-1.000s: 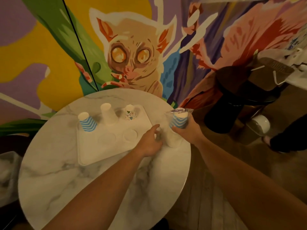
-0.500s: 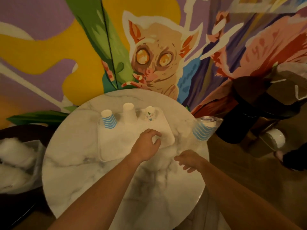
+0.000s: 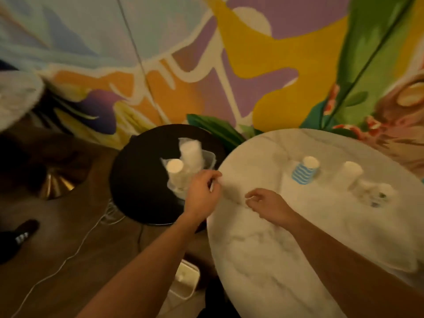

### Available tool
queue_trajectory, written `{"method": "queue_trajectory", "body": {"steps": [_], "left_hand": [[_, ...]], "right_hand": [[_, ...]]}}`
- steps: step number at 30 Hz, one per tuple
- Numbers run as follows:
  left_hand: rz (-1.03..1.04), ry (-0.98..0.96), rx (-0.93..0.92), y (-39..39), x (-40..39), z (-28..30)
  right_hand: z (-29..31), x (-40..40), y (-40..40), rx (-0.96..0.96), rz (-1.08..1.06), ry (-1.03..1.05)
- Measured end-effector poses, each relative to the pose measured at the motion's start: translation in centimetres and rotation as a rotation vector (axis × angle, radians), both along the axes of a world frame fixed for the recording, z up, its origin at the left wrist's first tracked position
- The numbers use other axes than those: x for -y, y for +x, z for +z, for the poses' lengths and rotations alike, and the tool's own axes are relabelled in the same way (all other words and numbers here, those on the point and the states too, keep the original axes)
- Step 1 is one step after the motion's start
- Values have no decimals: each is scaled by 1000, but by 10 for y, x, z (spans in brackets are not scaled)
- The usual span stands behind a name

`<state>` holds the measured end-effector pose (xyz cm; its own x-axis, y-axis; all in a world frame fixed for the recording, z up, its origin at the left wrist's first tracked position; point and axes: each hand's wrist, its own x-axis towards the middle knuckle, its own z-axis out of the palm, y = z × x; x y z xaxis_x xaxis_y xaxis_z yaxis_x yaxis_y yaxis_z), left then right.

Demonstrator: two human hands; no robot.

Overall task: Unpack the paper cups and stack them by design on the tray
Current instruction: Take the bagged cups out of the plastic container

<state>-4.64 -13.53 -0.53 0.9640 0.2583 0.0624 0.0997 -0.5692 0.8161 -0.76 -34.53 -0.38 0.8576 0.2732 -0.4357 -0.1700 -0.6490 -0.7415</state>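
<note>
On the round marble table [image 3: 263, 260] lies a white tray [image 3: 321, 216] with three upside-down cups: a blue-striped one [image 3: 304, 172], a plain white one [image 3: 351, 174] and a blurred patterned one [image 3: 376, 193]. To the left, a black stool [image 3: 137, 180] carries a clear bin [image 3: 207, 160] with plastic-wrapped sleeves of white cups [image 3: 175, 171]. My left hand [image 3: 203, 193] hovers at the table's left edge, right beside the bin, fingers loosely curled and holding nothing. Over the marble just left of the tray, my right hand [image 3: 268, 203] is relaxed and empty.
A white cable [image 3: 68, 255] runs across the wooden floor. A white box [image 3: 183, 283] sits on the floor under the table edge. A dark shoe [image 3: 20, 235] shows at far left. A painted mural wall stands behind.
The view has swung left to the stool and bin. My left hand left the tray and moved to the table's left edge. The right hand came left too; the wrapped striped cups are out of view.
</note>
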Motion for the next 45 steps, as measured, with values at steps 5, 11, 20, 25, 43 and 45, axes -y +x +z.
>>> {"method": "queue_trajectory", "body": {"steps": [5, 11, 20, 25, 43, 45], "left_hand": [[492, -47, 75, -8, -99, -4], [277, -352, -151, 5, -132, -23], [166, -295, -205, 3, -154, -50], [115, -163, -349, 7, -159, -63], [145, 156, -495, 62, -148, -85], [140, 93, -481, 63, -147, -83]], "right_hand": [[-4, -122, 31, 127, 240, -74], [-24, -203, 48, 116, 298, -36], [-26, -218, 71, 134, 95, 28], [-21, -197, 81, 106, -54, 165], [10, -108, 91, 57, -258, 357], [11, -94, 89, 66, -272, 342]]}}
